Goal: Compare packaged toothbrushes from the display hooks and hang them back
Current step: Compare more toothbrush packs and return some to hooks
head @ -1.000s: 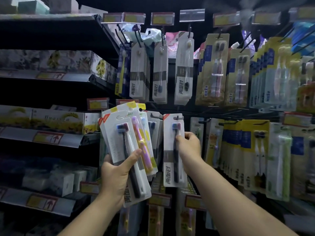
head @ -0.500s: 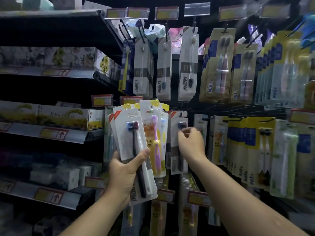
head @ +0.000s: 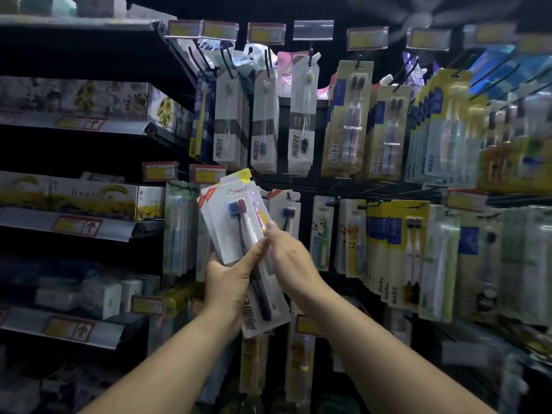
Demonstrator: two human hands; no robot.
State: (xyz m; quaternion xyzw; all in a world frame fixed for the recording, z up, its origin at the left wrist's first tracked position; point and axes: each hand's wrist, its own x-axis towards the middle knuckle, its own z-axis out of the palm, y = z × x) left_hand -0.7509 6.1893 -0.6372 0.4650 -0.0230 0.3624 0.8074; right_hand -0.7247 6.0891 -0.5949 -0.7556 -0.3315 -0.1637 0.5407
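The fanned stack of toothbrush packs [head: 230, 234] sits near the middle of the view, tilted so its top leans towards eleven o'clock. The front pack is white card holding a dark-handled brush [head: 237, 205] with a blue and red head. Behind it show a pink brush and a yellow-topped card.

The left hand [head: 227, 282] grips the stack from seven o'clock, thumb laid across the front and fingers curled behind. The right hand [head: 288, 258] meets the stack's right edge from four o'clock, fingertips [head: 270, 230] against the packs. Whether they pinch a pack or only touch it cannot be told.

At three o'clock, just beside the stack, a matching pack [head: 288, 213] hangs on the display. At twelve to one o'clock, white packs [head: 301, 121] hang in rows under price tags [head: 265, 32]. At nine o'clock stand shelves [head: 89, 227] of boxes.
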